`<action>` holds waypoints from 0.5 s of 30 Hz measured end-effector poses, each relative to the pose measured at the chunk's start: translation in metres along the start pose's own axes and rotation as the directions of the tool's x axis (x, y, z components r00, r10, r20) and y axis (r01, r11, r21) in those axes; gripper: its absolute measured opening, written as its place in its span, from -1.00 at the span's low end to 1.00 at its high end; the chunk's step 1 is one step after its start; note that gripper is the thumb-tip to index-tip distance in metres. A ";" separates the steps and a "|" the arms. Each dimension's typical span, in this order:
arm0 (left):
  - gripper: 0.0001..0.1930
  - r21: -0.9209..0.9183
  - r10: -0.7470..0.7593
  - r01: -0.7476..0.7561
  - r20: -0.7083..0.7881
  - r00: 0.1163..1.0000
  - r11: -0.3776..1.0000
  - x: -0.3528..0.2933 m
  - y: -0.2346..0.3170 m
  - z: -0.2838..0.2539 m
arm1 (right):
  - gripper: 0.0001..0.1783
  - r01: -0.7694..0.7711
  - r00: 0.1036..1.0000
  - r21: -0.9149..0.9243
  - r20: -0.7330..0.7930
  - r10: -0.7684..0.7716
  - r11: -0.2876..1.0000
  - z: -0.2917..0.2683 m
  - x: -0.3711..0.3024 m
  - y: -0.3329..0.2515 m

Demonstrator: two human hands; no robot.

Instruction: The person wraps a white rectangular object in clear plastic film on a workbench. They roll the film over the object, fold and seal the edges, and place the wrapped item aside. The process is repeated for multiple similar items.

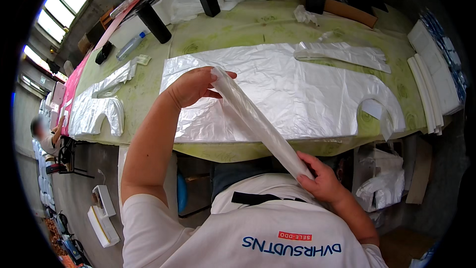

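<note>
A plastic apron folded into a long narrow strip (263, 126), whitish and see-through, slants between my hands above the table's near edge. My left hand (196, 87) is closed on its upper far end, some fingers pointing right past it. Low in front of my body, my right hand (321, 177) grips the other end, thumb on top. Beneath the strip, thin white plastic aprons (307, 89) lie flat and wrinkled, a curved loop at their right end. How many layers there are I cannot tell.
More plastic film (99, 109) lies at the left of the green patterned tablecloth (263, 27). A clear bottle (130, 46) and black cylinder (153, 22) stand at far left. White rolls (425, 94) line the right edge. A person (48, 141) sits at far left.
</note>
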State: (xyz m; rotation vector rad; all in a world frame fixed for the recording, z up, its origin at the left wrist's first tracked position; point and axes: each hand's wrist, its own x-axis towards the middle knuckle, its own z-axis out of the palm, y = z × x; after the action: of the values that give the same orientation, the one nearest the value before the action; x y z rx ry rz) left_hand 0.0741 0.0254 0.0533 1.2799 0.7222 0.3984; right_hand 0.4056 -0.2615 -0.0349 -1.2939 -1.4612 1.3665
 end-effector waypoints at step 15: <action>-0.65 0.431 -0.134 0.399 -0.526 0.840 0.809 0.046 -0.007 0.002 | 0.00 -0.306 0.952 -0.071 0.013 0.307 0.950 0.005 0.017 -0.036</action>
State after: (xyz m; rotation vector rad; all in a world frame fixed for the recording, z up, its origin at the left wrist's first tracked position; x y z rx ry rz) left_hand 0.1078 0.0520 0.0348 1.5781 1.5056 0.2780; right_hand 0.3910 -0.2431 -0.0023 -1.6057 -1.3727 1.5451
